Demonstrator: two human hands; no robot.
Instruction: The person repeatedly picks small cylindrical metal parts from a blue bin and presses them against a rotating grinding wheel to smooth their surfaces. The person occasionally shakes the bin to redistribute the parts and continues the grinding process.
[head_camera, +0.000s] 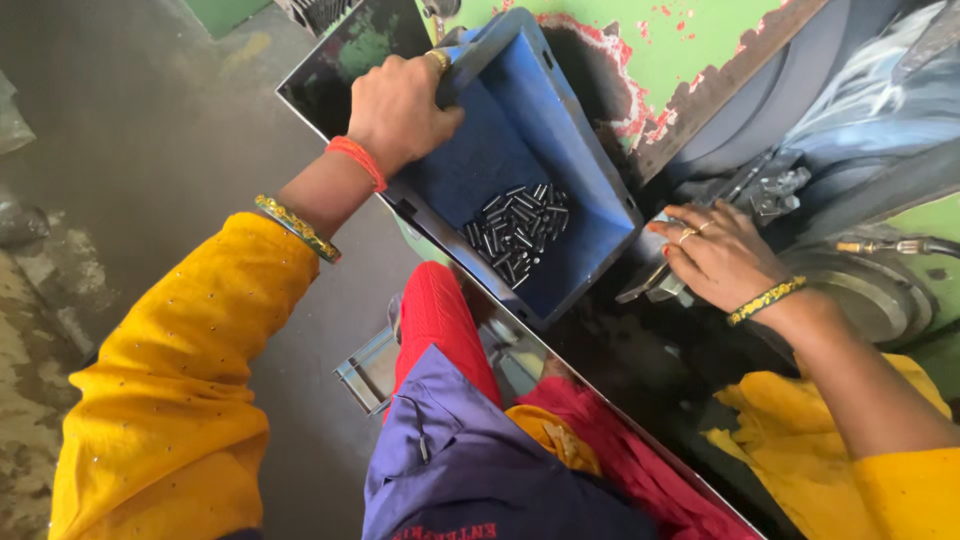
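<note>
At the far left lies a dark, stained concrete floor (150, 120), and above it reaches a yellow fabric sleeve (170, 380) ending in a gold patterned bangle (297, 228) and an orange thread band (358, 160) around the wrist. The left hand (400, 110) is clenched over the upper rim of a blue rectangular plastic bin (470, 170), fingers curled over the edge, holding the bin tilted so that its open side faces the camera. Inside the bin, gathered towards its lower right corner, lies a loose heap of small dark metal pins (517, 234), short cylinders lying at all angles and touching one another. The bin rests on a dark, glossy metal tray surface (330, 75) that runs diagonally down to the right. Below the bin show a red cloth-covered knee (440, 315) and a purple garment (470, 460). Right of the bin, the right hand (715, 258), wearing rings and a gold and green bangle (765, 300), rests palm down with fingers spread on a grey metal machine part (660, 285); whether it grips anything I cannot tell. Behind it stands a green painted machine body (690, 60) with chipped red patches.
</note>
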